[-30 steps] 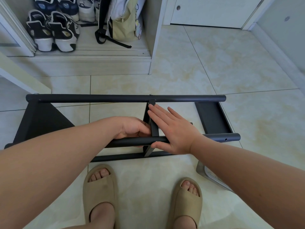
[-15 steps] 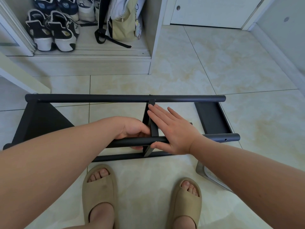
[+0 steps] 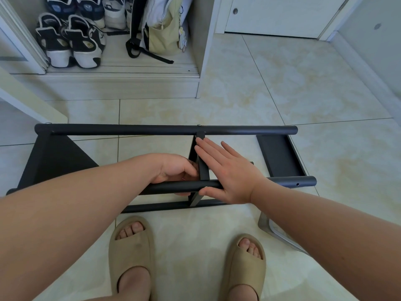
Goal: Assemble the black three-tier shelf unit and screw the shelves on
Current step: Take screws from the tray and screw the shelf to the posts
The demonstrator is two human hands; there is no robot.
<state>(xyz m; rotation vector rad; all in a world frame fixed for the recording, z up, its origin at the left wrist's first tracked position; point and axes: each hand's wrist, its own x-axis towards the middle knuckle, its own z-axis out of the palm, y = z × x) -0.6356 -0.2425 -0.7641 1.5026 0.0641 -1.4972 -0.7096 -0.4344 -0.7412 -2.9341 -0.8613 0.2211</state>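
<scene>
The black shelf unit lies on its side on the tiled floor. Its far tube (image 3: 152,129) and near tube (image 3: 288,181) run left to right. A black middle shelf (image 3: 203,168) stands on edge between them. My left hand (image 3: 175,170) curls around the near tube just left of that shelf. My right hand (image 3: 227,170) lies flat with straight fingers against the shelf's right side, thumb on the near tube. Another black shelf panel (image 3: 58,161) fills the left end, and a loose black shelf (image 3: 277,157) lies on the floor at the right.
My feet in beige slippers (image 3: 132,248) stand just before the unit. A grey metal piece (image 3: 275,233) lies on the floor under my right forearm. An open closet behind holds sneakers (image 3: 69,42) and a bag (image 3: 162,29). A white board (image 3: 32,98) leans at the left.
</scene>
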